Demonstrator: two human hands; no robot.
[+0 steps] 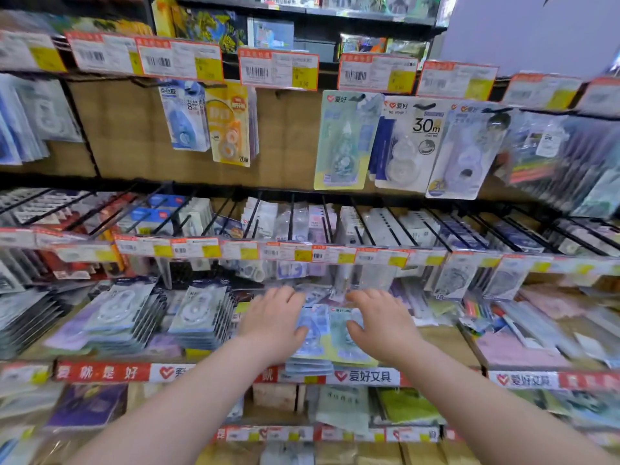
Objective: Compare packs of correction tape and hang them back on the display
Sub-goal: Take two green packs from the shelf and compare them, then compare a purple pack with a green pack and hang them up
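My left hand (272, 322) and my right hand (380, 325) reach side by side over the lower shelf. Between them are two correction tape packs: a blue pack (313, 330) on the left and a pale green pack (342, 333) on the right. They sit above a stack of similar packs (310, 365). My left thumb pinches the blue pack's left edge. My right thumb pinches the green pack's right edge. The fingers of both hands curve forward past the packs' tops. Motion blur hides the packs' print.
Black pegs (292, 213) with price tags (303, 255) jut out above my hands. More correction tape packs (407, 146) hang on the top row. Stacks of white-and-blue packs (201, 313) lie to the left, and assorted stationery (523, 330) fills the shelf to the right.
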